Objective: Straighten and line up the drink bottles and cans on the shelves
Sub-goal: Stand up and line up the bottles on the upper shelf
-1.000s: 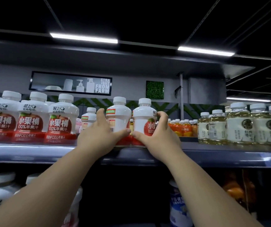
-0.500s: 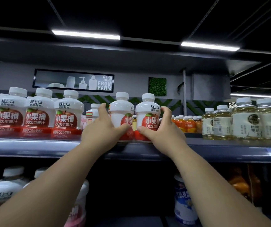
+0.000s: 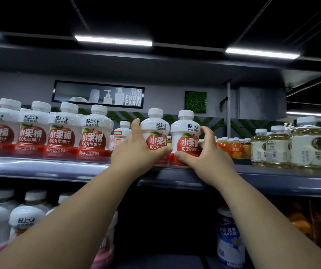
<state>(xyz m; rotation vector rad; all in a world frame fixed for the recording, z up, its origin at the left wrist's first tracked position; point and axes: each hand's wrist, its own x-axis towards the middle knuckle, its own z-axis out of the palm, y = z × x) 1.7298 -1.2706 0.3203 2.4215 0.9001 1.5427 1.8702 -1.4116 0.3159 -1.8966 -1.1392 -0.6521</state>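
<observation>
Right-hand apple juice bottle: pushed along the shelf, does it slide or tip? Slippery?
Probably slides rather than tips: the apple juice bottle is squat with a wide base on the shelf. Capped, so likely full and heavyish. Its glossy label may be slick under the right hand.

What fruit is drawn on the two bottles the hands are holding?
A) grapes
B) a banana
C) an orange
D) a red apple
D: the left bottle in the left hand and the right bottle in the right hand both show a red apple on the label.
</observation>
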